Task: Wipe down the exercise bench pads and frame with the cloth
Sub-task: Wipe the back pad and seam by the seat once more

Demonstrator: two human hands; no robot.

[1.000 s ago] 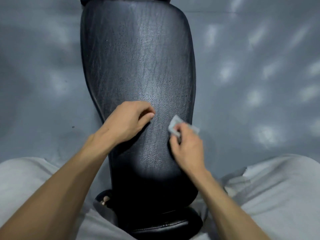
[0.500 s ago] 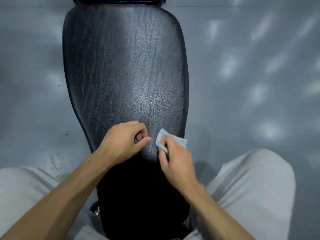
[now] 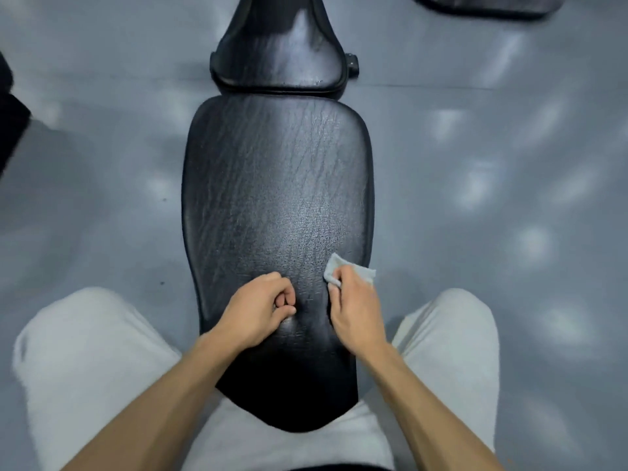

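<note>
Right hand [image 3: 356, 314] pinches cloth [image 3: 350, 271] at the pad [image 3: 278, 185] right edge | left hand [image 3: 255, 311] loosely curled, empty, resting mid-pad | we judge the small cloth may slip off that edge or skip the cracked vinyl.
</note>
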